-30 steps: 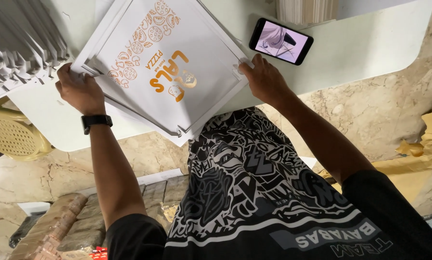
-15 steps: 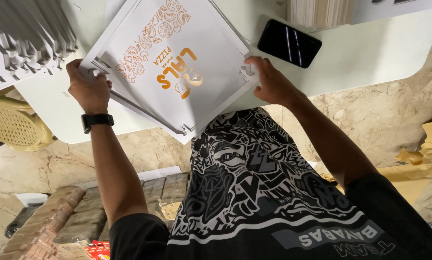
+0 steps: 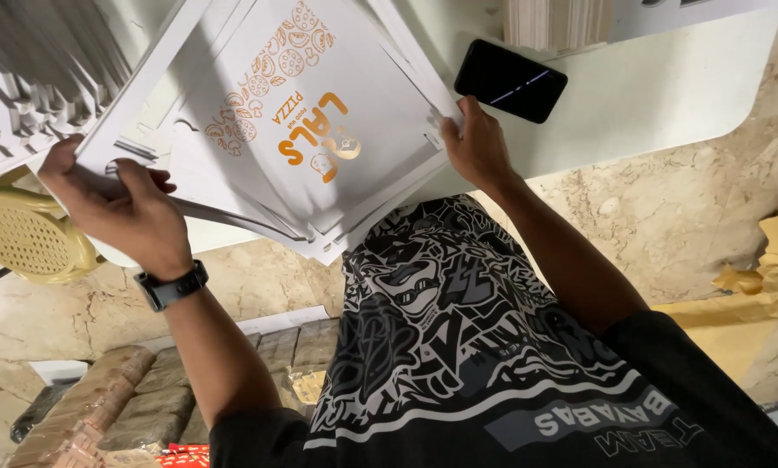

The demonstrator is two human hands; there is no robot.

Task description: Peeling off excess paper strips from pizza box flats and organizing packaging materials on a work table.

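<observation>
Both gripping: left hand [image 3: 124, 212] & right hand [image 3: 475, 147] clasp flat box stack [image 3: 293, 130] at table's [image 3: 666, 95] near edge; phone [image 3: 510, 81] beside.

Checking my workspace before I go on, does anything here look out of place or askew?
The black phone lies close to the white table's front edge beside the right hand. The flat box blanks held by both hands sit skewed, overhanging that edge.

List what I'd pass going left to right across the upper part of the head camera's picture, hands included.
Yellow plastic stool → left hand → flat white printed cardboard box blanks → right hand → dark phone → bare white table.
</observation>
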